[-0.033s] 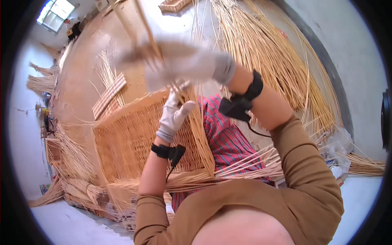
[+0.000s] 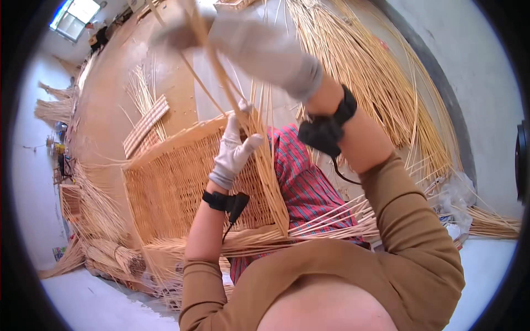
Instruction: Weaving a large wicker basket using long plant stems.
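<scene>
The left hand [image 2: 234, 151], thumb and fingers partly closed, holds canes [image 2: 225, 84] at the wicker basket's [image 2: 171, 193] 1 o'clock corner; the right hand [image 2: 237, 41] has swung up toward 12 o'clock, too blurred to tell its grip, so more cane shows between, seemingly freer to work; the basket spreads toward 8 o'clock, a loose cane pile [image 2: 353, 66] toward 2 o'clock
</scene>
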A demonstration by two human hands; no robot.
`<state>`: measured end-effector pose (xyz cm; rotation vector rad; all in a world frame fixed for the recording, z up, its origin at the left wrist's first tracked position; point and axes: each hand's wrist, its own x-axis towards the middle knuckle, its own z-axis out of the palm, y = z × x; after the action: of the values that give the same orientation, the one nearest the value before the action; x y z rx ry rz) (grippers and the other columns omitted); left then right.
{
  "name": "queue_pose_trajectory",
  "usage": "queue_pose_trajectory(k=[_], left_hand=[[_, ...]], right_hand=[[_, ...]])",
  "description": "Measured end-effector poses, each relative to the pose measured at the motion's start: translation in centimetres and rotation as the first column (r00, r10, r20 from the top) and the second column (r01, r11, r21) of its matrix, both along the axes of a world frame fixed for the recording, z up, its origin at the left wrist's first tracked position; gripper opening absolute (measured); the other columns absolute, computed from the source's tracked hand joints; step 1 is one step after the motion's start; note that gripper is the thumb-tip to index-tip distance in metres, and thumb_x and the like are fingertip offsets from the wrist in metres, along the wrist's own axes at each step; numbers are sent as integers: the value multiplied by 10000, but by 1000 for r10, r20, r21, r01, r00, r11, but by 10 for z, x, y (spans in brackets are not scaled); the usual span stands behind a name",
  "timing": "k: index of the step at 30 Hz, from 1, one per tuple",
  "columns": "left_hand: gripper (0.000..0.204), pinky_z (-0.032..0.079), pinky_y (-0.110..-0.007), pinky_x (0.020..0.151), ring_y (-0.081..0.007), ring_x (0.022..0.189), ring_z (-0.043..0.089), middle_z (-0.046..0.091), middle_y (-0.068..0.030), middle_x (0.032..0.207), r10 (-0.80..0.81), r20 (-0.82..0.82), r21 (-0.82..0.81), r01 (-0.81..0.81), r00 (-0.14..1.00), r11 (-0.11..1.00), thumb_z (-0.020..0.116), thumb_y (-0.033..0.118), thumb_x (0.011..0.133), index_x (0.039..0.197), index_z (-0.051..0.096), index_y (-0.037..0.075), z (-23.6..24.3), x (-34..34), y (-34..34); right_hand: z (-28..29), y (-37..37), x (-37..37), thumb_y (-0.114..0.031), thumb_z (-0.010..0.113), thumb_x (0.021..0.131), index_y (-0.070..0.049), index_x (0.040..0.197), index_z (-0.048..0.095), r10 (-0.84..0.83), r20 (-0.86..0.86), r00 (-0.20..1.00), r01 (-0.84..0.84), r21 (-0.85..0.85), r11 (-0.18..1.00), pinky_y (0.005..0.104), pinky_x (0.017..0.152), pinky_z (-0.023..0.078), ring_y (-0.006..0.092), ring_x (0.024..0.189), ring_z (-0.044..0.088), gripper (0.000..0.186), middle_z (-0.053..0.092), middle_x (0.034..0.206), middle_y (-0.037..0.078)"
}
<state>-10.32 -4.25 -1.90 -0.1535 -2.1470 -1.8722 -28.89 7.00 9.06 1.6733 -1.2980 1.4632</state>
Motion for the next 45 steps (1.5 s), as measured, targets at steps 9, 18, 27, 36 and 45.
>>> queue_pose_trajectory(k=[9,18,27,36,45], left_hand=[[656,527,-352,1013,-194,1241,604,451,-166,1586,179,61,-263,-157,982,952,855,346,862,1370,611,10,-6,1,-7],[660,465,-460,1083,-391,1309,572,554,-197,1481,301,-30,-798,-204,953,567,779,556,833,1312,691,109,44,6,-9],[491,529,-354,948,-245,1078,674,707,-148,1160,196,-38,-487,-189,980,852,791,199,874,1273,648,-47,201,162,-26],[534,547,-483,996,-285,1227,634,635,-190,1333,-43,341,557,-166,939,814,465,400,1103,1421,486,-29,54,261,21],[337,514,-275,640,-81,676,560,551,15,836,176,437,803,-471,882,364,532,265,1093,1338,530,33,46,221,-32]], right_hand=[[-134,-6,16,-581,821,796,83,1408,502,-661,514,546,305,613,729,425,1123,428,400,1339,520,957,556,1440,233],[-149,-13,24,-290,799,890,6,1026,769,-171,985,-24,-506,135,852,295,725,547,148,787,689,327,747,879,55],[-198,12,-6,-303,664,969,-32,1021,775,-177,984,4,-137,176,975,300,738,522,150,755,644,298,719,873,28],[-215,-32,-6,-305,603,972,-36,918,714,-369,914,-170,16,377,926,366,720,512,210,723,617,296,675,804,73],[-164,-53,45,-352,591,937,-37,1065,630,-189,926,-327,-226,118,967,404,800,517,252,854,643,342,657,945,107]])
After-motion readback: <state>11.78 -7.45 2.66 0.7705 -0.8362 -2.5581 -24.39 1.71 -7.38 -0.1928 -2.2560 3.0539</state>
